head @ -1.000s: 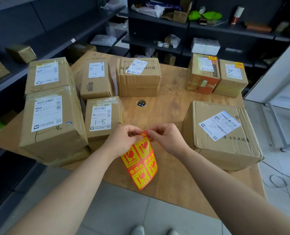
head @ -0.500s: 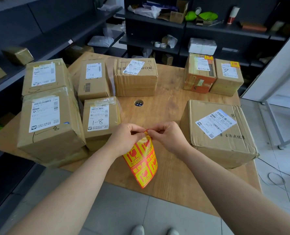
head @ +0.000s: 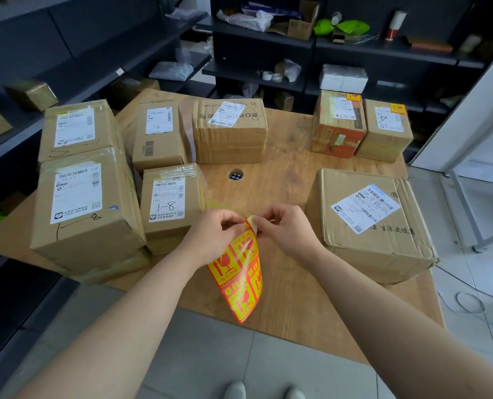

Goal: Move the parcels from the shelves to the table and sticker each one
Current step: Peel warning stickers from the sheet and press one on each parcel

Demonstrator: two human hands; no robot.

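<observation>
Several cardboard parcels stand on the wooden table. Over its front edge hangs a sheet of red and yellow fragile stickers. My left hand pinches the sheet's top. My right hand pinches a curled corner at the sheet's top edge. A small parcel marked 1-8 sits just left of my hands, and a large flat parcel lies to the right. At the back right, an orange parcel and a brown parcel each carry a yellow sticker on top.
Dark shelves run along the left and back, holding a few small parcels, bags and tape rolls. A round cable hole sits mid-table. A white frame and a cable lie on the floor at right.
The sheet's top corner has curled up further between my fingers. The view has shifted slightly; both hands stay at the sheet's top.
</observation>
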